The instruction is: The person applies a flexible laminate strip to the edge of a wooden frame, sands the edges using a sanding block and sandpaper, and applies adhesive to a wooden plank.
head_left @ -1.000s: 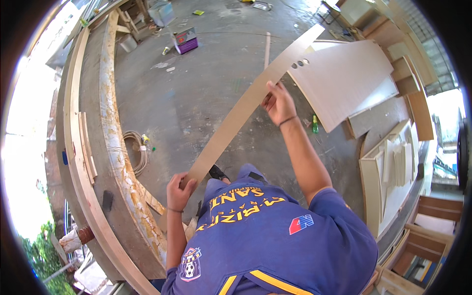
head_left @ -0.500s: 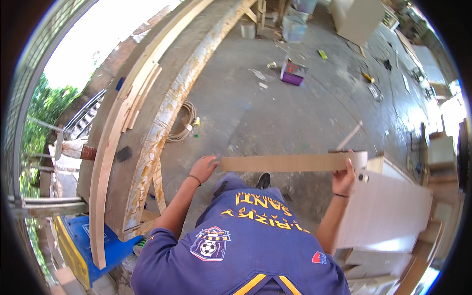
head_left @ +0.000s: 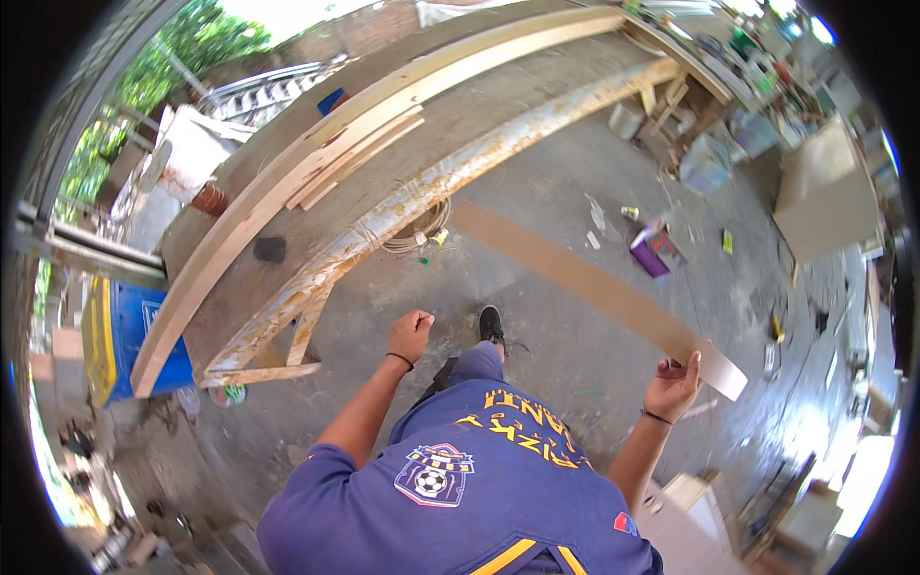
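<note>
Brown board strip [head_left: 594, 283] now hangs from the right hand [head_left: 674, 383] alone, clamped at its near end and slanting out over the concrete floor [head_left: 537, 355]; the left hand [head_left: 410, 333] has let go and curls empty beside the paint-splashed workbench [head_left: 383, 230]; one-handed carrying follows.

Blue short-sleeved jersey with yellow lettering, crest badge, dark wristbands, black shoe [head_left: 491, 324].

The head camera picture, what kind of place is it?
Probably a woodworking yard or workshop. A long paint-stained wooden workbench carries pale timber planks, the right hand holds a long thin brown board, and scraps litter the grey concrete floor.
</note>
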Motion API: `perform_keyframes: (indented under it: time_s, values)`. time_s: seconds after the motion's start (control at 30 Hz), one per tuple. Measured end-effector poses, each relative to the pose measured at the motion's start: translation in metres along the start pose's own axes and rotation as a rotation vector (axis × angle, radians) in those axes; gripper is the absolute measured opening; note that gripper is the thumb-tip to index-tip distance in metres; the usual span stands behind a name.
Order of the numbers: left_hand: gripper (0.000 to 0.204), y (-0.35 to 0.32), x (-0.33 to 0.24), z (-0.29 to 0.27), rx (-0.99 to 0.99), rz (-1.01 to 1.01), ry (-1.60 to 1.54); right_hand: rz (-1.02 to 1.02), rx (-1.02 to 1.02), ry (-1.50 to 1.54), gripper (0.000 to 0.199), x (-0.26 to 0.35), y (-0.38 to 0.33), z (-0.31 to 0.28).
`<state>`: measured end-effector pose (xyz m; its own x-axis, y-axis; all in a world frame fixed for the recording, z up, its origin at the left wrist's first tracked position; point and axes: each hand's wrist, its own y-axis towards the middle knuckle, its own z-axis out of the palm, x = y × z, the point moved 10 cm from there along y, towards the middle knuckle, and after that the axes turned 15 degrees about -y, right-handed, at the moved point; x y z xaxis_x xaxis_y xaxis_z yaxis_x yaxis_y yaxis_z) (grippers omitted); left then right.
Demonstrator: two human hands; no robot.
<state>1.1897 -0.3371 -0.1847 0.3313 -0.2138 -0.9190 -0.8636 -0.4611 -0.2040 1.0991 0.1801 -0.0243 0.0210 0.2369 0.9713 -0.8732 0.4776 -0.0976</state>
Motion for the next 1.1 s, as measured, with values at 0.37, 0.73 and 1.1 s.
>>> perform_keyframes:
  time_s: [0.37,0.73,1.1]
  values:
    - [0.033,0.119,-0.046,0.045,0.055,-0.186,-0.802,0.102,0.368,-0.033,0.046,-0.014,0.130,0.199]
    - [0.040,0.201,-0.211,0.030,-0.227,-0.094,-1.508,0.861,1.212,-0.537,0.041,-0.170,0.142,0.298]
    - [0.037,0.284,-0.270,0.059,-0.345,-0.052,-1.573,-0.804,1.636,-0.969,0.090,-0.102,0.227,0.474]
